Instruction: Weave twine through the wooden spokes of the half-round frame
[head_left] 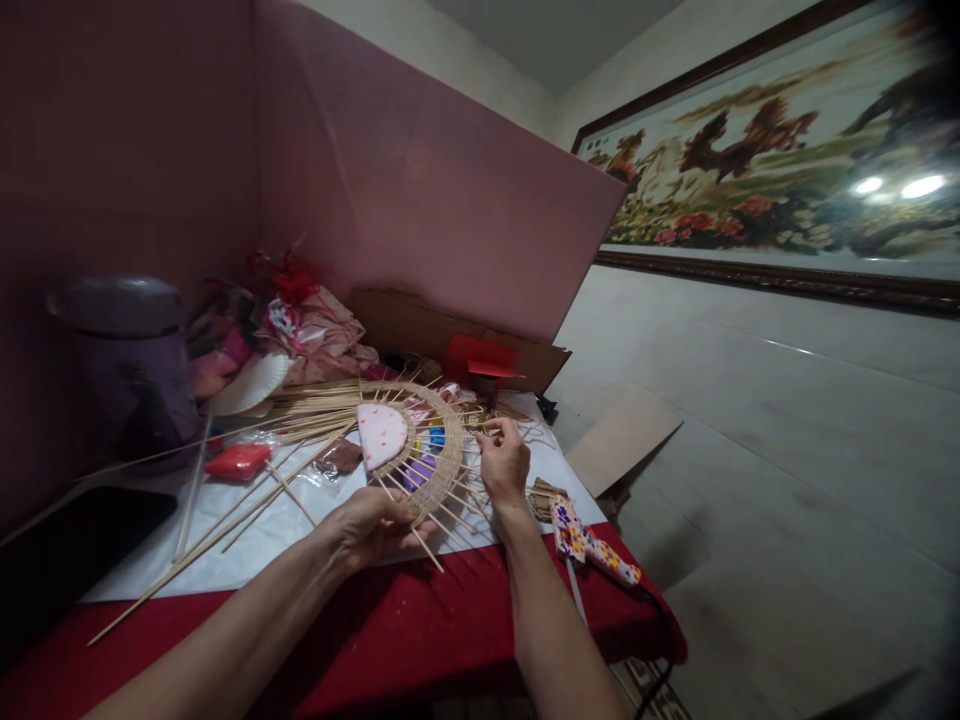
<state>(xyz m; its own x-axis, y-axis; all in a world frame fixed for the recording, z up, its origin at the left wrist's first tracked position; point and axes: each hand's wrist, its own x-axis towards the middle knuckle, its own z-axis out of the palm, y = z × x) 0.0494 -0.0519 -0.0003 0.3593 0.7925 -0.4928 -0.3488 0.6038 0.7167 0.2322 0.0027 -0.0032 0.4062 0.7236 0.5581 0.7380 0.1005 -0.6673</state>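
Observation:
A half-round woven fan has thin sticks fanning out from a pale pink, red-dotted centre pad. Its lower woven edge is in the grip of my left hand, thumb on top and fingers beneath. My right hand is closed in a pinch by the stick ends on the fan's right side. What the right fingertips hold, perhaps a strand or a stick end, is too small to make out. Loose cord lies behind the fan near those fingers.
A flower-patterned glue gun lies right of my right hand. Several long sticks, a red packet and a brown packet are at left. A dark phone-like slab and a purple jar stand further left.

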